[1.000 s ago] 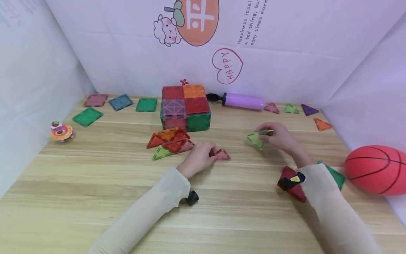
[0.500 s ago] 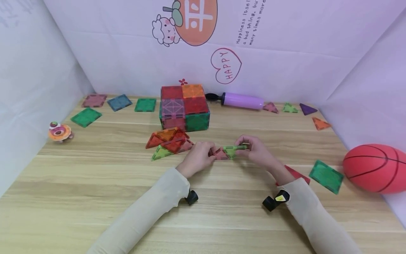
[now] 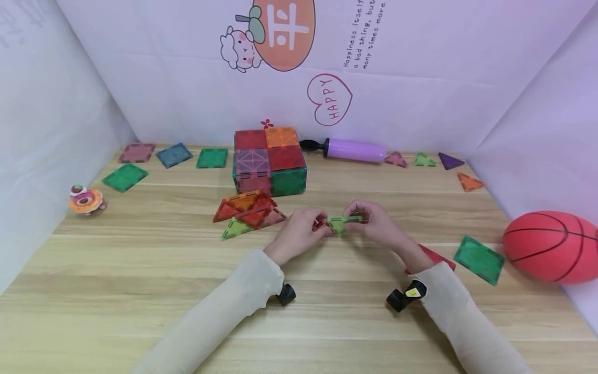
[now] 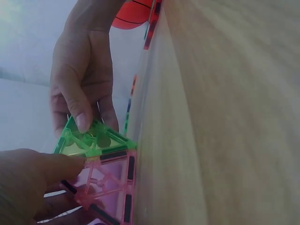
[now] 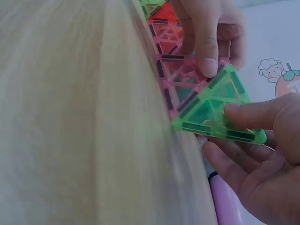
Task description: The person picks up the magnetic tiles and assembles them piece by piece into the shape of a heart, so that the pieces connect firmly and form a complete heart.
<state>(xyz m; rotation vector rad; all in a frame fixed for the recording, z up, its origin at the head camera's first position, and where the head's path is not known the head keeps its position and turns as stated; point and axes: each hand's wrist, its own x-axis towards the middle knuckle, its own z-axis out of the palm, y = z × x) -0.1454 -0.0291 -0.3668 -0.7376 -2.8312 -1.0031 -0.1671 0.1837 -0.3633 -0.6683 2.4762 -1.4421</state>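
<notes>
Green triangle tile (image 5: 206, 110): probably light, stiff, slick; best pinched by flat faces, clear of joining edge. Low at table (image 3: 327, 327), held between thumb and fingers of right hand (image 3: 377, 224), edge against pink triangle tile (image 5: 182, 83). Pinching that one with left hand (image 3: 299, 232), just beside, fingers curled. Farther back, coloured tile box (image 3: 270, 162).

green triangular tile (image 5: 213, 108): translucent, framed, dark strips set along its edges; stands upright, apex down, lower tip at the tabletop (image 3: 355, 322); pinched by the right fingers (image 5: 246, 115); pink triangular tile (image 4: 110, 180): translucent, same framed build with dark strips; stands upright on one edge, apex up; held by the left fingers (image 4: 58, 167); the two tiles meet along their slanted edges.
</notes>
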